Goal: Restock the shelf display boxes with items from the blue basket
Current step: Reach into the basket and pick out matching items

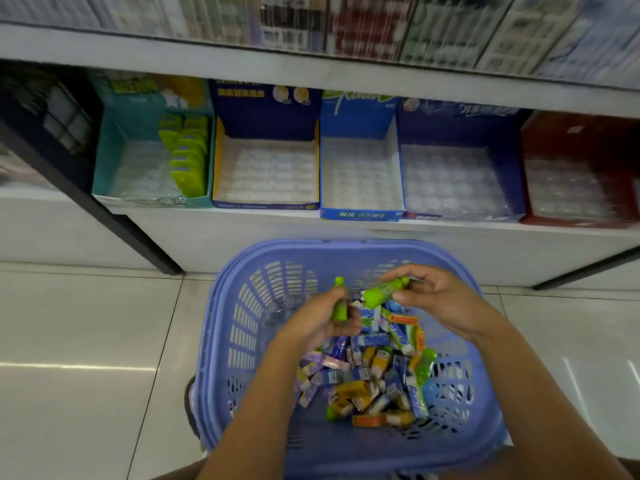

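Frame blurred, box print unreadable. Shelf carries 5 display boxes. Teal box sits at the left end with one row of green packs along its right wall. Red box at the right end is cut off. Blue basket is on the floor, its heap of mixed packs uncountable. Left hand is curled round 1 green bottle, right hand pinches a second bottle, both over the basket's far half.

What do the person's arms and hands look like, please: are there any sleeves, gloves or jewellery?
The left hand and right hand wear no gloves, and no ring, watch or bracelet is visible, though the picture is slightly blurred. Both arms are uncovered right down to the frame's lower edge, with no sleeves in view.
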`<action>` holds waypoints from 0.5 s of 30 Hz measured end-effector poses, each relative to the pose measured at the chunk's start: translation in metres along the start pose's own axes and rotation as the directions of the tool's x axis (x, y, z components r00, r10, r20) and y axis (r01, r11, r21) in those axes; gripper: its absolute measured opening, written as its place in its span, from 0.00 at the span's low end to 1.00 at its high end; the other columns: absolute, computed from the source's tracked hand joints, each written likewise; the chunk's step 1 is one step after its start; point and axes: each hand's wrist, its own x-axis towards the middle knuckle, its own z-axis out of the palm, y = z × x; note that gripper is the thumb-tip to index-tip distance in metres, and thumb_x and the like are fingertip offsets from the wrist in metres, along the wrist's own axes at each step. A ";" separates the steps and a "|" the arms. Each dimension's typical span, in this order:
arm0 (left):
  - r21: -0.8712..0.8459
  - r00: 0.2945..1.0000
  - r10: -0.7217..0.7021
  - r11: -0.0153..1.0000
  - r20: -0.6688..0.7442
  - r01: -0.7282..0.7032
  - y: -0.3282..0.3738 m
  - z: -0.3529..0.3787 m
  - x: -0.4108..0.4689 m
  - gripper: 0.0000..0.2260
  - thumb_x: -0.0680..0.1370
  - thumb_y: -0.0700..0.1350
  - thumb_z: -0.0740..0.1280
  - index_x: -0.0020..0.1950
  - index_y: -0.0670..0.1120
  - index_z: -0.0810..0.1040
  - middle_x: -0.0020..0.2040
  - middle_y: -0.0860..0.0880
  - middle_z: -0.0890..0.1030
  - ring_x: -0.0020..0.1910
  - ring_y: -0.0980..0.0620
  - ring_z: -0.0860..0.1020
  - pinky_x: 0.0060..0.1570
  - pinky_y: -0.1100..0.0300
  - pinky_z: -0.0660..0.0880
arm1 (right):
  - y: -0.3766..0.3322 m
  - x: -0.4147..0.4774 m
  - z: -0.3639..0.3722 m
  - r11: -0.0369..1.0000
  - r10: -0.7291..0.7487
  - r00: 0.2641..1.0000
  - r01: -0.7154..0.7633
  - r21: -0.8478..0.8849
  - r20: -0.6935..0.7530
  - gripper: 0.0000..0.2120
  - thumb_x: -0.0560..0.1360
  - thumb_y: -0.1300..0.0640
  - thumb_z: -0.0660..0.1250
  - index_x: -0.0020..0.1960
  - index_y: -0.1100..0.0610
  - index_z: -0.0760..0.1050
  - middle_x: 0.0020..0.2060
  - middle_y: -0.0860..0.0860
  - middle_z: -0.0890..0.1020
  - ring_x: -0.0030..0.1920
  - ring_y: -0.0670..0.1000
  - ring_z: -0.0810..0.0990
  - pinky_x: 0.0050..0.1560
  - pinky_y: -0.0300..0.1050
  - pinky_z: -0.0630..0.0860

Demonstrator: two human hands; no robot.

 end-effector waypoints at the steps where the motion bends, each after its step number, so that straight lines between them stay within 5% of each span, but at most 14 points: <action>1: -0.028 0.997 0.055 0.998 0.060 -0.053 0.011 0.000 -0.012 0.10 0.80 0.45 0.61 0.44 0.40 0.75 0.33 0.44 0.82 0.30 0.51 0.82 0.32 0.60 0.81 | -0.006 -0.001 0.004 0.999 -0.038 0.999 0.039 0.003 -0.006 0.13 0.64 0.61 0.73 0.48 0.51 0.82 0.48 0.48 0.84 0.50 0.48 0.83 0.47 0.36 0.78; 4: 0.000 0.953 0.206 0.977 0.222 -0.211 0.034 0.001 -0.043 0.07 0.77 0.45 0.67 0.45 0.41 0.79 0.43 0.42 0.84 0.41 0.49 0.85 0.38 0.62 0.81 | -0.025 -0.002 0.015 0.990 -0.137 0.990 0.137 0.011 -0.006 0.13 0.62 0.67 0.73 0.45 0.57 0.81 0.46 0.46 0.84 0.47 0.47 0.83 0.45 0.37 0.78; 6: -0.002 0.925 0.288 0.955 0.246 -0.297 0.040 0.000 -0.055 0.03 0.74 0.41 0.69 0.42 0.43 0.76 0.41 0.45 0.84 0.41 0.50 0.85 0.38 0.64 0.81 | -0.039 -0.002 0.023 0.983 -0.181 0.984 0.181 0.013 0.001 0.13 0.62 0.69 0.72 0.45 0.59 0.80 0.46 0.45 0.83 0.47 0.46 0.82 0.45 0.37 0.79; 9: 0.010 0.891 0.431 0.900 0.145 -0.436 0.047 0.000 -0.066 0.10 0.73 0.34 0.70 0.39 0.45 0.72 0.38 0.48 0.83 0.41 0.50 0.84 0.40 0.62 0.80 | -0.058 0.003 0.033 0.980 -0.200 0.979 0.200 0.005 -0.036 0.18 0.64 0.66 0.72 0.53 0.57 0.79 0.52 0.49 0.83 0.51 0.48 0.82 0.51 0.38 0.79; 12: 0.206 0.796 0.605 0.780 -0.007 -0.590 0.057 -0.001 -0.072 0.12 0.71 0.33 0.73 0.37 0.46 0.72 0.39 0.48 0.82 0.42 0.50 0.82 0.46 0.55 0.79 | -0.072 0.009 0.044 0.982 -0.159 0.975 0.173 0.076 -0.155 0.16 0.67 0.62 0.71 0.55 0.58 0.78 0.48 0.55 0.83 0.46 0.50 0.84 0.50 0.40 0.80; 15: 0.358 0.706 0.707 0.669 -0.039 -0.651 0.064 0.002 -0.079 0.09 0.71 0.36 0.74 0.41 0.49 0.77 0.42 0.51 0.83 0.42 0.55 0.81 0.42 0.66 0.77 | -0.080 0.013 0.055 0.980 -0.143 0.958 0.171 0.097 -0.248 0.12 0.66 0.58 0.71 0.48 0.59 0.80 0.40 0.54 0.85 0.38 0.49 0.84 0.41 0.37 0.81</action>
